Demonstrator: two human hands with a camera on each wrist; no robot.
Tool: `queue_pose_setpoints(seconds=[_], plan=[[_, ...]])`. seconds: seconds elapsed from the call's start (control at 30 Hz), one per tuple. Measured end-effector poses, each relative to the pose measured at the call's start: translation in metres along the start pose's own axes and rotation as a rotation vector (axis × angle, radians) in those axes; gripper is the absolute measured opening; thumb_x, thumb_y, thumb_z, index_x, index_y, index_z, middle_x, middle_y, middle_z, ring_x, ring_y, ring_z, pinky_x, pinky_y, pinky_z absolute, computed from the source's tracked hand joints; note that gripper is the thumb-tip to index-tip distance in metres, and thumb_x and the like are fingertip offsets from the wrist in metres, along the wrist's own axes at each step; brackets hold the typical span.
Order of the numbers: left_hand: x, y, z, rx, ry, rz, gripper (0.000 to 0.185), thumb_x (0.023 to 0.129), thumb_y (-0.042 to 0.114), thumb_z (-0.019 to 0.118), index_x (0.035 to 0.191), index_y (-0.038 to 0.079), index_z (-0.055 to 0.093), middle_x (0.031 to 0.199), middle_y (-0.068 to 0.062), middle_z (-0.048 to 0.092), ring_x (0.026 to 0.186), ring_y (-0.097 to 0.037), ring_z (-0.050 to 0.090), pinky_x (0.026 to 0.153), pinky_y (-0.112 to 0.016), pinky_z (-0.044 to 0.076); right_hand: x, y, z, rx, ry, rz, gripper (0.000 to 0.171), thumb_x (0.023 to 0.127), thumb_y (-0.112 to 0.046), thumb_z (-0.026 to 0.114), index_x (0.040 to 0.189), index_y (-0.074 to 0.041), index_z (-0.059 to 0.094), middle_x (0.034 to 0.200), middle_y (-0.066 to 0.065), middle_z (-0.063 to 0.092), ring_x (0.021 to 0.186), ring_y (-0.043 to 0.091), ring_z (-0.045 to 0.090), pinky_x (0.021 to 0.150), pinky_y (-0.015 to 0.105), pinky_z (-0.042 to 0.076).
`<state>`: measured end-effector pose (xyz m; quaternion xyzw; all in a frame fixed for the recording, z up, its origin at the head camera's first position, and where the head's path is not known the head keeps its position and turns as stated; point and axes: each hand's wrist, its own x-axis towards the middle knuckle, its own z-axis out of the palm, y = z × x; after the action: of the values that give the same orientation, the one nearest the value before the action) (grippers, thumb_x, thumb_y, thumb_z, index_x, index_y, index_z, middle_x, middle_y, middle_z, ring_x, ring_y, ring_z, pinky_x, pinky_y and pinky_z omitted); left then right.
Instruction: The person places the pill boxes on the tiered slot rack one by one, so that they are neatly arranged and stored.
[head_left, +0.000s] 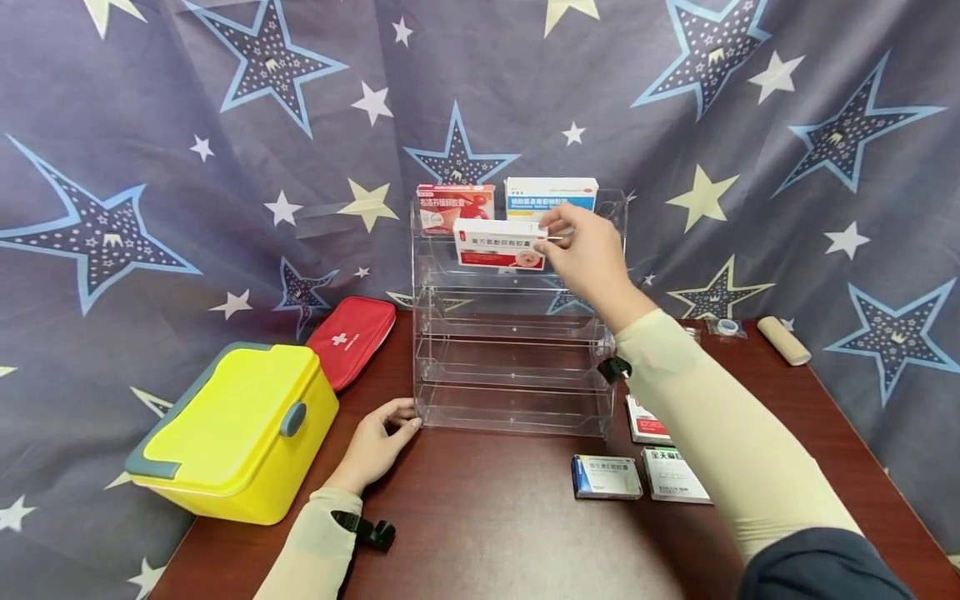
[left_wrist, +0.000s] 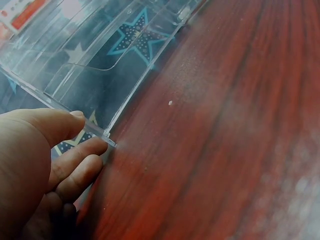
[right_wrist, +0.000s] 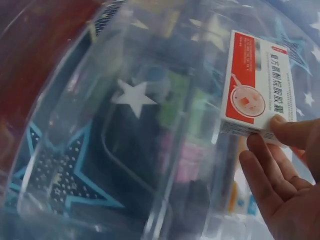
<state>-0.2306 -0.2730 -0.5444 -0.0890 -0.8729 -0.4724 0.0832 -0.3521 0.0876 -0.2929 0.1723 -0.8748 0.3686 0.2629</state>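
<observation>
My right hand (head_left: 588, 250) pinches one end of a white and red medicine box (head_left: 498, 244) between thumb and fingers. That box lies level in front of the upper part of a clear tiered display rack (head_left: 513, 421), overlapping two boxes on the top tier. Behind it stand a red medicine box (head_left: 450, 208) on the left and a blue and white medicine box (head_left: 551, 196) on the right. Down at the rack's lower left corner, my left hand (head_left: 381, 442) holds the edge, thumb and fingertips against the clear plastic (left_wrist: 92, 122).
A yellow lidded case (head_left: 232, 417) and a red first-aid pouch (head_left: 351, 342) sit left of the rack. On the right lie a blue and white box (head_left: 606, 477), a white box (head_left: 671, 475), another red and white box (head_left: 647, 421), a tape roll (head_left: 726, 327) and a beige bandage roll (head_left: 783, 340).
</observation>
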Motion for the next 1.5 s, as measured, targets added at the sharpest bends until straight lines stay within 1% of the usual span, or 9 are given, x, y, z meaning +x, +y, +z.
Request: queue_pose_setpoints(seconds=[0.07, 0.23, 0.4, 0.53, 0.7, 0.87, 1.13, 1.4, 1.5], plan=[[0.000, 0.000, 0.000, -0.003, 0.002, 0.000, 0.029, 0.098, 0.014, 0.076, 0.127, 0.013, 0.071, 0.106, 0.001, 0.074, 0.096, -0.017, 0.067, 0.090, -0.036, 0.052, 0.002, -0.004, 0.008, -0.017, -0.013, -0.022, 0.023, 0.091, -0.022, 0.085, 0.109, -0.018, 0.071, 0.108, 0.006, 0.076, 0.090, 0.020, 0.076, 0.087, 0.041, 0.057], [0.001, -0.001, 0.001, -0.006, 0.011, 0.004, 0.029, 0.098, 0.013, 0.076, 0.126, 0.012, 0.072, 0.105, 0.000, 0.074, 0.096, -0.017, 0.068, 0.090, -0.037, 0.052, 0.004, -0.013, 0.025, -0.002, -0.054, -0.024, 0.021, 0.092, -0.021, 0.084, 0.109, -0.019, 0.073, 0.106, 0.004, 0.077, 0.087, 0.018, 0.075, 0.085, 0.039, 0.056], [0.000, 0.000, 0.001, -0.014, 0.015, 0.001, 0.030, 0.097, 0.012, 0.077, 0.127, 0.011, 0.072, 0.105, 0.000, 0.074, 0.096, -0.018, 0.068, 0.090, -0.037, 0.052, 0.004, -0.016, 0.038, 0.038, -0.095, 0.007, 0.019, 0.095, -0.021, 0.081, 0.112, -0.018, 0.074, 0.104, 0.002, 0.077, 0.085, 0.017, 0.073, 0.079, 0.038, 0.056], [0.000, 0.001, 0.001, -0.018, 0.009, 0.000, 0.030, 0.097, 0.011, 0.076, 0.127, 0.011, 0.072, 0.104, 0.001, 0.074, 0.097, -0.018, 0.068, 0.091, -0.039, 0.052, 0.002, -0.015, 0.046, 0.080, -0.109, 0.031, 0.018, 0.097, -0.022, 0.079, 0.113, -0.018, 0.073, 0.103, 0.002, 0.075, 0.085, 0.016, 0.071, 0.076, 0.037, 0.057], [0.000, 0.002, 0.001, -0.022, 0.007, 0.001, 0.030, 0.097, 0.012, 0.077, 0.127, 0.011, 0.072, 0.104, 0.000, 0.075, 0.097, -0.018, 0.068, 0.091, -0.040, 0.052, 0.002, -0.016, 0.050, 0.083, -0.100, 0.025, 0.016, 0.098, -0.023, 0.078, 0.113, -0.020, 0.075, 0.099, -0.003, 0.071, 0.084, 0.013, 0.070, 0.074, 0.034, 0.056], [0.000, 0.001, 0.001, -0.014, 0.011, 0.009, 0.030, 0.097, 0.012, 0.077, 0.127, 0.011, 0.072, 0.104, 0.001, 0.074, 0.096, -0.018, 0.068, 0.091, -0.041, 0.052, 0.003, -0.016, 0.052, 0.086, -0.102, 0.016, 0.016, 0.098, -0.023, 0.078, 0.113, -0.020, 0.075, 0.095, -0.003, 0.070, 0.081, 0.012, 0.069, 0.073, 0.033, 0.056], [0.000, -0.001, 0.002, 0.005, 0.021, 0.022, 0.029, 0.097, 0.013, 0.076, 0.126, 0.011, 0.072, 0.103, 0.000, 0.075, 0.094, -0.016, 0.068, 0.088, -0.033, 0.052, 0.002, -0.016, 0.053, 0.100, -0.101, 0.031, 0.017, 0.097, -0.024, 0.078, 0.114, -0.020, 0.075, 0.096, -0.003, 0.070, 0.082, 0.013, 0.069, 0.073, 0.035, 0.056], [0.000, 0.001, 0.001, -0.006, 0.012, 0.012, 0.029, 0.097, 0.012, 0.077, 0.126, 0.013, 0.072, 0.104, 0.001, 0.074, 0.095, -0.017, 0.068, 0.090, -0.040, 0.052, 0.002, -0.014, 0.054, 0.109, -0.095, 0.047, 0.018, 0.097, -0.025, 0.079, 0.114, -0.022, 0.075, 0.100, -0.003, 0.071, 0.083, 0.014, 0.069, 0.076, 0.035, 0.056], [0.000, 0.001, 0.001, -0.004, 0.004, 0.000, 0.029, 0.098, 0.014, 0.076, 0.126, 0.013, 0.072, 0.104, 0.001, 0.074, 0.096, -0.017, 0.067, 0.091, -0.039, 0.052, 0.002, -0.014, 0.054, 0.120, -0.100, 0.054, 0.018, 0.097, -0.024, 0.079, 0.114, -0.022, 0.074, 0.100, -0.003, 0.071, 0.083, 0.014, 0.069, 0.075, 0.034, 0.056]])
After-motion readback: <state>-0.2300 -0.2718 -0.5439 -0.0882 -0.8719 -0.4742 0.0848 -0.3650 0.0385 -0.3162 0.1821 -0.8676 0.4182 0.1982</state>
